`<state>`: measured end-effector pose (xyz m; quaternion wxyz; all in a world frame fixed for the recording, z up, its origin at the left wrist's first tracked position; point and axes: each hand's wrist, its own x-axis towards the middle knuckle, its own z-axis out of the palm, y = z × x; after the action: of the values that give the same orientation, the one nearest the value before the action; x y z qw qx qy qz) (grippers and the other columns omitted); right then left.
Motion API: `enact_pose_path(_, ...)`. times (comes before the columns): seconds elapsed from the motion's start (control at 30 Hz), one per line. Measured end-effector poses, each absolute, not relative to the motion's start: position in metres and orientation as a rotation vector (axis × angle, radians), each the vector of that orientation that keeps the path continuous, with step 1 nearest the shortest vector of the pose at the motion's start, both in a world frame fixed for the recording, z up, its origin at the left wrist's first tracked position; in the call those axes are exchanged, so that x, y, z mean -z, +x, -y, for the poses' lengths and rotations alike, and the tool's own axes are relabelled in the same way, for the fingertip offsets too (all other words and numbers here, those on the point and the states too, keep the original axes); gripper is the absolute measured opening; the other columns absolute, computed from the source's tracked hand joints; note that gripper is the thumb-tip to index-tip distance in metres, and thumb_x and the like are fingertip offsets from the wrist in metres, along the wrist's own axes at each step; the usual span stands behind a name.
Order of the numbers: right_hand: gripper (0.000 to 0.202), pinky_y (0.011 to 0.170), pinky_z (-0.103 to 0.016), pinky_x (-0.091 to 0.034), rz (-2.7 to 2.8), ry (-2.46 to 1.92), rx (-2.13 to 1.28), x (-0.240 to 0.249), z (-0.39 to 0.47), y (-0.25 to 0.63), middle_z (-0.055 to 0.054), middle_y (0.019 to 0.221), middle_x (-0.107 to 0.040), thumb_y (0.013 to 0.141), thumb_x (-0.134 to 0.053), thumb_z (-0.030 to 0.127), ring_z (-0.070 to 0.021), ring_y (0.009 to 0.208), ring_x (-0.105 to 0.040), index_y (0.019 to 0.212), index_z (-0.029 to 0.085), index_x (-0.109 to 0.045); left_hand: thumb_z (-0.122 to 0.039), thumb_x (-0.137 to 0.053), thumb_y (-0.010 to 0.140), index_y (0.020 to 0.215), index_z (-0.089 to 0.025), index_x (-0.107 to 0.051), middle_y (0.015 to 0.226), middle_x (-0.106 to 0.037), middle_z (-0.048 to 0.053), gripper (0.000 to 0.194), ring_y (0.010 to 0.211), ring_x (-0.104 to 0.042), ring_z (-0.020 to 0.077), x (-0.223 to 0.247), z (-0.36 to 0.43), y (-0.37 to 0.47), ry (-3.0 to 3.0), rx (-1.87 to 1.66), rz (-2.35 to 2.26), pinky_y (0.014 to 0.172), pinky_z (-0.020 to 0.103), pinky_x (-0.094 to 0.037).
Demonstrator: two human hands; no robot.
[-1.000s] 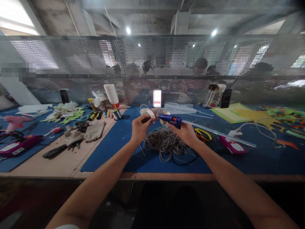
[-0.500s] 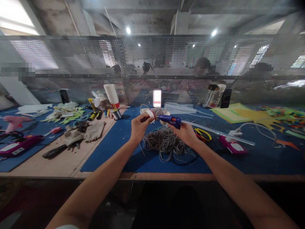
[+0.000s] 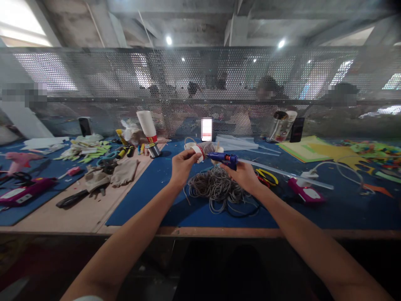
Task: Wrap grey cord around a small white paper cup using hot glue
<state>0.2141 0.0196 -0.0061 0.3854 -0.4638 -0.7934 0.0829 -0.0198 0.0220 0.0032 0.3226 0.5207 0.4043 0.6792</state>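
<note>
My left hand [image 3: 181,167] is closed with thumb and fingers on the rim of a white paper cup [image 3: 197,150] with a red band, tilted on its side. Wrapped in the fingers of my right hand [image 3: 246,174] is a blue glue gun [image 3: 223,157], its nozzle pointing left at the red band. Whether the nozzle touches the cup I cannot tell. A long clear glue stick [image 3: 285,173] sticks out of the gun's back end. Below both hands lies a tangled heap of grey cord [image 3: 216,188]. Grey material shows just beyond the cup, partly hidden.
Yellow-handled pliers [image 3: 267,176] and a purple power strip [image 3: 305,191] lie to the right. A stack of paper cups [image 3: 146,125], gloves [image 3: 124,172] and a pink glue gun [image 3: 21,161] are at left. A lit phone [image 3: 206,128] stands before the mesh screen [image 3: 200,75].
My left hand and the cup have shifted very slightly left. The glue stick's far end has moved a little left and up; my right hand stays nearly in place.
</note>
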Motion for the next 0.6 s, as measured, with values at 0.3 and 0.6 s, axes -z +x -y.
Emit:
enact_pose_path(0.3,0.043,0.06,-0.03,-0.047,2.042,-1.207,-0.225,0.0038,-0.019,0.2142,-0.005,0.066,-0.07,0.09,-0.053,0.059,-0.0233,0.066,-0.068,0.092,0.021,-0.073,-0.04,-0.084,0.066,0.085,-0.015,-0.077,0.077,-0.072,0.003,0.032,0.066,-0.06,0.0129,-0.0052,-0.0201,-0.0192,1.26,-1.75,-1.051,0.068,0.027,-0.051)
enact_pose_path(0.6,0.039,0.054,-0.029,-0.049,1.903,-1.173,-0.568,-0.0018,-0.0151,0.2099,0.0,0.052,-0.062,0.086,-0.06,0.058,-0.0184,0.049,-0.063,0.073,0.021,-0.066,-0.039,-0.083,0.067,0.086,-0.014,-0.076,0.077,-0.071,0.003,0.032,0.066,-0.059,0.0124,-0.0023,-0.0243,-0.022,1.241,-1.735,-1.043,0.069,0.027,-0.049)
